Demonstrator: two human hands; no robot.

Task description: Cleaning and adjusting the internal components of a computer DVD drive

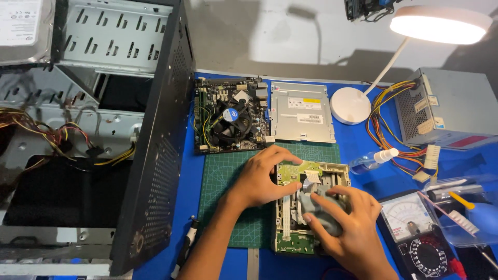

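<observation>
Lying on the green mat (228, 207), the opened drive (306, 207) runs lengthwise away from the person. Left hand (262, 179) presses its left edge, fingers spread; right hand (347, 225) grasps a grey cloth (321, 207) on it.

I saw an open computer case (150, 129), a motherboard (231, 115), a lamp (441, 25), a power supply (448, 109) and a multimeter (423, 236) around my mat (228, 171).

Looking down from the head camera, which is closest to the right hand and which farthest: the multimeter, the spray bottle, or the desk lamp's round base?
From the right hand:
1. Black analogue multimeter, just to its right.
2. Small clear spray bottle, up and slightly right.
3. White round lamp base, farthest, at the blue mat's back edge.
</observation>
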